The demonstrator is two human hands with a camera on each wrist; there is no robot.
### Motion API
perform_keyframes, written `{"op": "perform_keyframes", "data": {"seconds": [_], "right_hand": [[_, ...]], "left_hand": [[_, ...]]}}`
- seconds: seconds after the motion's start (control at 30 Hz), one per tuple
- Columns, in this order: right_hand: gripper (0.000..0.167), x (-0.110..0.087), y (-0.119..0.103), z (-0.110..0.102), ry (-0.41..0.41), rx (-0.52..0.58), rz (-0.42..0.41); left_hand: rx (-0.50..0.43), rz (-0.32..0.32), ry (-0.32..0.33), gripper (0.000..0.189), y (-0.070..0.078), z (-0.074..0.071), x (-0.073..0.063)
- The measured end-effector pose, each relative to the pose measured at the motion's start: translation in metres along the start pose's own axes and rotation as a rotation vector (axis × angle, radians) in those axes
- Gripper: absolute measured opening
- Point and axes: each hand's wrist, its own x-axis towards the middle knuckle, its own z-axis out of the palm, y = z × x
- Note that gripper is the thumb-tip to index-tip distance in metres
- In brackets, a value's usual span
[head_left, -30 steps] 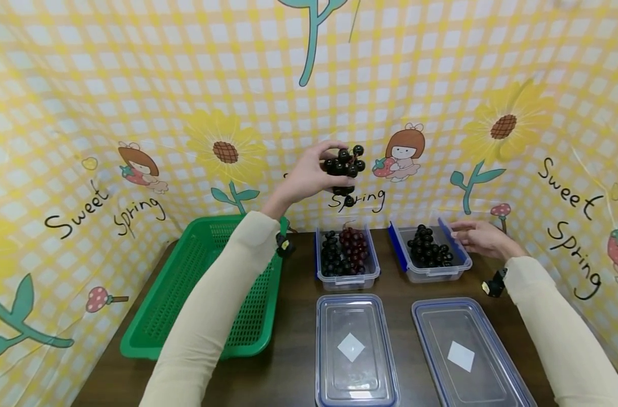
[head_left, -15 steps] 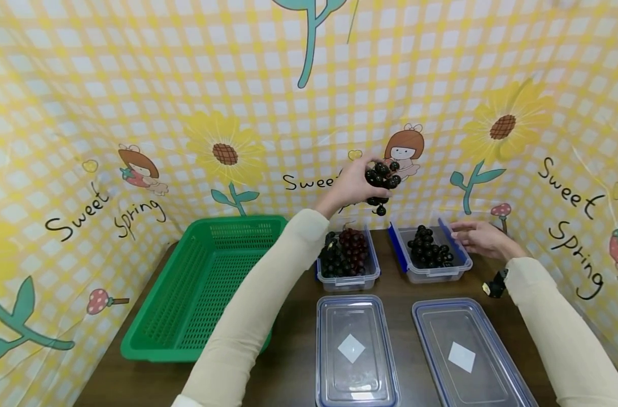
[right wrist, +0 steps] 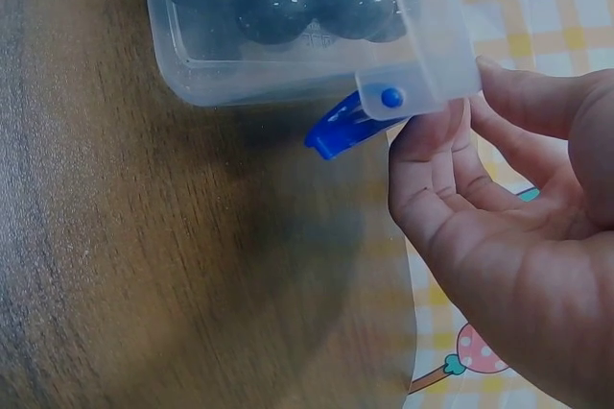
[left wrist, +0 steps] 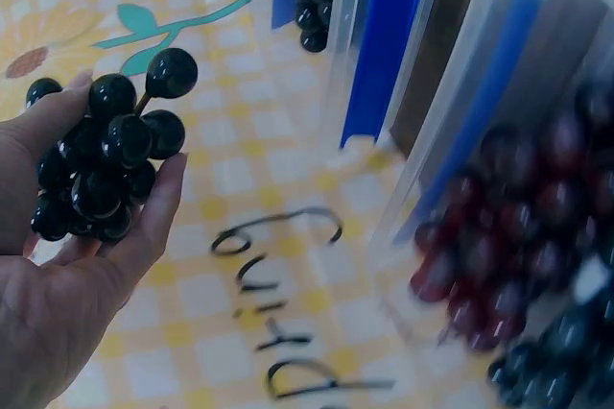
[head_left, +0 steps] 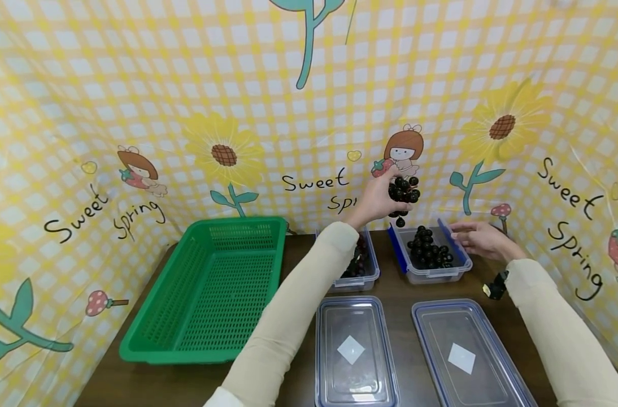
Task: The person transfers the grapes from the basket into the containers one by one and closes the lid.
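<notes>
My left hand (head_left: 372, 200) grips a bunch of black grapes (head_left: 403, 192), held in the air before the cloth backdrop, a little left of and above the right-hand plastic container (head_left: 436, 275). In the left wrist view the thumb and fingers curl around the bunch (left wrist: 96, 155). Another black bunch (head_left: 429, 250) lies in that container. My right hand (head_left: 484, 238) pinches the container's right rim near a blue side latch (right wrist: 350, 126). A second container (head_left: 374, 273), partly hidden by my left arm, holds dark red grapes (left wrist: 489, 246) and black grapes (left wrist: 552, 351).
On the left of the brown table stands a green slotted basket (head_left: 187, 356) with no grapes visible in it. Two clear lids lie in front of the containers, the left lid (head_left: 352, 381) and the right lid (head_left: 466, 325). A yellow checked cloth (head_left: 299, 124) hangs behind.
My left hand has moved right and downward with the black grapes, from above the middle container toward the right one. My right hand has stayed at the container's rim.
</notes>
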Motion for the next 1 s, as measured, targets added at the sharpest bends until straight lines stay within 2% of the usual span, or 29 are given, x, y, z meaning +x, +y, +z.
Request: {"op": "perform_keyframes", "data": {"seconds": [0.2,0.4,0.53,0.73,0.87,1.0], "right_hand": [[0.066,-0.002,0.001,-0.003,0.004,-0.002,-0.016],[0.066,-0.001,0.005,-0.001,0.002,0.008,-0.020],[0.066,0.002,0.005,-0.002,-0.009,0.039,-0.023],[0.065,0.004,0.004,-0.004,-0.004,0.042,-0.026],[0.065,0.003,0.005,-0.002,0.001,0.027,-0.021],[0.063,0.003,0.007,0.000,0.006,0.024,-0.017]], "left_hand": [[-0.074,-0.029,0.061,0.080,-0.005,0.029,0.006],[-0.085,-0.069,0.084,0.079,-0.016,0.055,0.006],[-0.080,-0.081,0.090,0.078,-0.021,0.064,0.006],[-0.057,-0.089,0.114,0.078,-0.021,0.076,0.006],[-0.032,-0.081,0.106,0.077,-0.021,0.083,0.005],[0.034,-0.074,0.083,0.077,-0.023,0.090,0.005]]}}
